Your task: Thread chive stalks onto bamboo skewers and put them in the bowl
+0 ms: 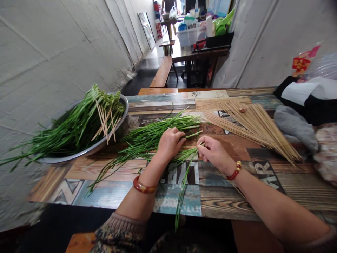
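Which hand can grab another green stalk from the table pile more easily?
Probably the left hand: it lies over the green pile, while the right hand is farther off, seemingly pinching stalks.

Green stalks (158,133): deep green, paler ends
Skewers, right (268,130): pale tan
Bowl, left (127,105): silver-grey
Tabletop (223,200): plank patchwork, brown, tan, faded blue
Left bangle (143,188): reddish amber
Right bracelet (233,173): dark red, gold
Left sleeve (116,237): brownish cuff, camo mottling

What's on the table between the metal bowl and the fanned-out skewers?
The head view shows a pile of long green stalks there, the left hand over it and the right hand pinching a few stalks.
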Demonstrator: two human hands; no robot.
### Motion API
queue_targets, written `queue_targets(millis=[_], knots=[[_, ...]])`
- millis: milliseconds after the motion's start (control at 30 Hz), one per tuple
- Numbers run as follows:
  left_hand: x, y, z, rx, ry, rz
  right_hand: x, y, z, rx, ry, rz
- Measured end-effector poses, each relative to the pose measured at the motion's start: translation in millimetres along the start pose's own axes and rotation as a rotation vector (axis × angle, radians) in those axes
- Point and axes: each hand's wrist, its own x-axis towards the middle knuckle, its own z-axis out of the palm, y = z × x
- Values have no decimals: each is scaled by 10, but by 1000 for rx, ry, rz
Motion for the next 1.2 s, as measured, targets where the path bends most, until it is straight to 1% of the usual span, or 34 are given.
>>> queue_targets(millis=[100, 200, 300, 400, 567, 733, 800, 867, 1033, 1200], knots=[[12, 25, -31, -45, 39, 12, 5, 21, 5, 23, 23, -4], [23, 57, -69, -171, 111, -8, 11, 31, -1, 35, 54, -1], [23, 83, -79, -307, 103, -67, 21, 35, -23, 68, 122, -6], [8, 100, -69, -382, 81, -92, 32, 37, -45, 107, 179, 7], [-12, 92, -59, -427, 66, -116, 26, 33, -47, 98, 174, 24], [10, 67, -50, -407, 159, -39, 22, 50, -42, 95, 167, -1], [16, 77, -58, -435, 177, -32, 23, 56, -45, 89, 171, -9], [14, 103, -77, -486, 154, -54, 20, 54, -48, 68, 176, -24], [0, 207, -147, -590, 44, -110, -10, 28, -47, -63, 177, -94], [-3, 263, -159, -665, 6, -127, -41, 42, -42, -170, 152, -139]])
